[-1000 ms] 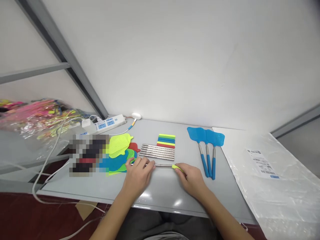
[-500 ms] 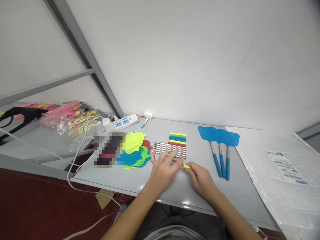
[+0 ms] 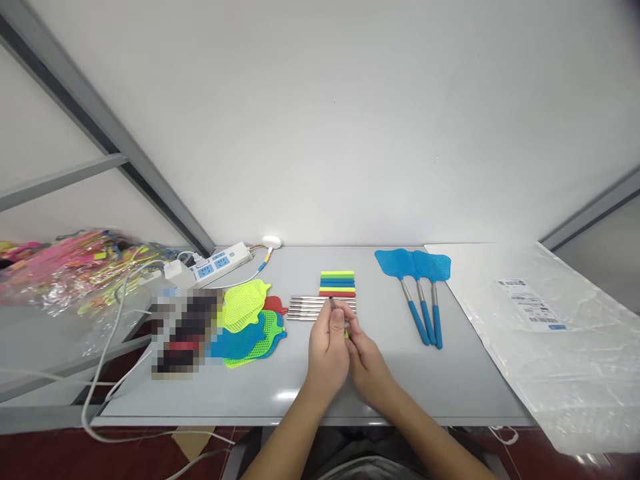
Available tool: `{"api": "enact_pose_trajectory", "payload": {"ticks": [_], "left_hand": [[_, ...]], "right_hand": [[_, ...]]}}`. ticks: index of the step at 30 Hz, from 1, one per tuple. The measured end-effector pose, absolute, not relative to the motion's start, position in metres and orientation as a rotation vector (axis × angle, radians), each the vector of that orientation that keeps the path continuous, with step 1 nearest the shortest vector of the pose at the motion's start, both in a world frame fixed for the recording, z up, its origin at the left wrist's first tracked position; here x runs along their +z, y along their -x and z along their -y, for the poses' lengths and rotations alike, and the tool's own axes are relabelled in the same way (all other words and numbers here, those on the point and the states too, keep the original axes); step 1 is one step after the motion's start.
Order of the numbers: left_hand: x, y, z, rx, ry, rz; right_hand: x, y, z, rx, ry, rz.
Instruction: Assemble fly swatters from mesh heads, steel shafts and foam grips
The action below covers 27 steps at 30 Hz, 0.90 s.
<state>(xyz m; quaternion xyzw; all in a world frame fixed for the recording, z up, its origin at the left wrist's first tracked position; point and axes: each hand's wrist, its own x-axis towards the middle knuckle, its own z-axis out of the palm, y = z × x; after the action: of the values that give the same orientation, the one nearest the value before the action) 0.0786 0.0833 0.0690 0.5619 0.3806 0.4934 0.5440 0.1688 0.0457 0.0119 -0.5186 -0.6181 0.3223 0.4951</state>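
My left hand (image 3: 327,347) and my right hand (image 3: 364,357) are pressed close together just above the grey table (image 3: 310,380). Both are closed round one metal rod (image 3: 333,304) with a yellow-green grip, and its steel tip sticks up between my fingers. Just beyond my hands lies a row of steel rods (image 3: 313,307), and behind that a stack of coloured grips (image 3: 337,283). A pile of yellow, blue and red swatter heads (image 3: 247,320) lies to the left. Three finished blue fly swatters (image 3: 417,290) lie to the right.
A white power strip (image 3: 217,255) with cables sits at the table's back left. A clear plastic bag (image 3: 540,333) with a label covers the right side. A bag of pink and yellow items (image 3: 70,263) lies on the lower shelf at left. A blurred patch (image 3: 185,330) sits beside the swatter heads.
The rod lay flat on the table, stretched between my hands. My left hand slid right along it, and now both hands hold it raised, tip upward.
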Motion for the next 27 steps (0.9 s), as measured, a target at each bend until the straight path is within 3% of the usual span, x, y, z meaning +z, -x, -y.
{"api": "enact_pose_trajectory", "payload": {"ticks": [9,27], "left_hand": [[0.059,-0.071,-0.088,1.169,-1.601,-0.793],[0.029,-0.072,-0.086,1.129,-1.749,-0.791]], "right_hand": [[0.001,-0.166,-0.05,0.492,1.479,1.631],[0.007,-0.165,-0.049,0.528,1.515,1.649]]}}
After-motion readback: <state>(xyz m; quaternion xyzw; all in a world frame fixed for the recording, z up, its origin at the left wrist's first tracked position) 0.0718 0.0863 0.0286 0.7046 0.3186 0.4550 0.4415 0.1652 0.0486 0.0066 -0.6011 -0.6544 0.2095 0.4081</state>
